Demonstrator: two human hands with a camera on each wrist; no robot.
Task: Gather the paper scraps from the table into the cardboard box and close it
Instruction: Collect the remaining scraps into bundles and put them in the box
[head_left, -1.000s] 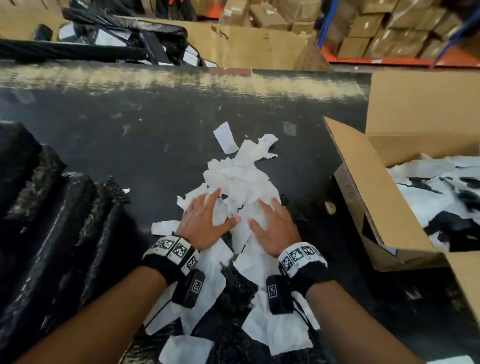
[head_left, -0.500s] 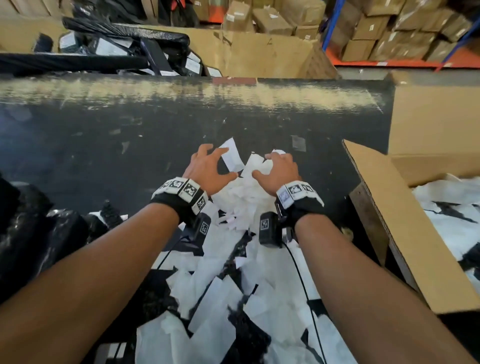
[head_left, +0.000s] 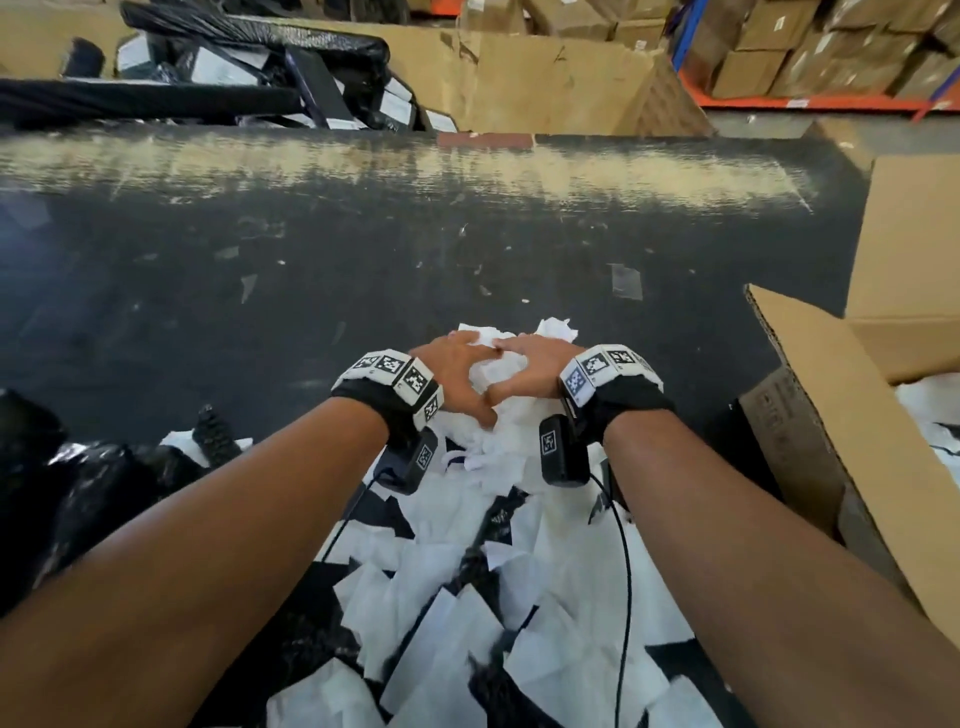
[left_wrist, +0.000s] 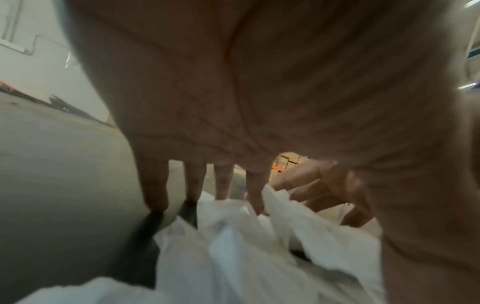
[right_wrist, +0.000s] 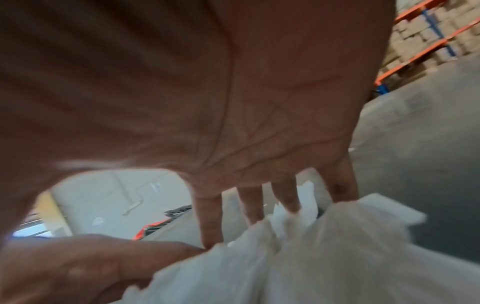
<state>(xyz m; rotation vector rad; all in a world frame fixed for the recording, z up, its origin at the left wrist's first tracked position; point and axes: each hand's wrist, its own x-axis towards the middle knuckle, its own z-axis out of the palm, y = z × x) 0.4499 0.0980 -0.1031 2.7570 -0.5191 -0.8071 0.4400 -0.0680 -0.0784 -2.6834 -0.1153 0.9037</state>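
White paper scraps (head_left: 488, 447) lie in a long heap on the black table (head_left: 311, 291), stretching from the near edge out to my hands. My left hand (head_left: 457, 371) and right hand (head_left: 530, 364) sit side by side at the heap's far end, thumbs almost touching. In the left wrist view my left hand's fingers (left_wrist: 223, 185) are straight with their tips on the crumpled paper (left_wrist: 233, 257). The right hand's fingers (right_wrist: 259, 205) likewise reach down onto the scraps (right_wrist: 311, 257). The open cardboard box (head_left: 810, 415) stands to the right, with scraps inside.
Black plastic-wrapped bundles (head_left: 78, 493) lie along the left side of the table. Beyond the far edge stand large cardboard cartons (head_left: 545, 83) and shelves of boxes (head_left: 805, 47). The box's near flap sticks up close to my right forearm.
Both hands have slid forward from the middle of the heap to its far end and drawn closer together. The scraps under them have bunched up.
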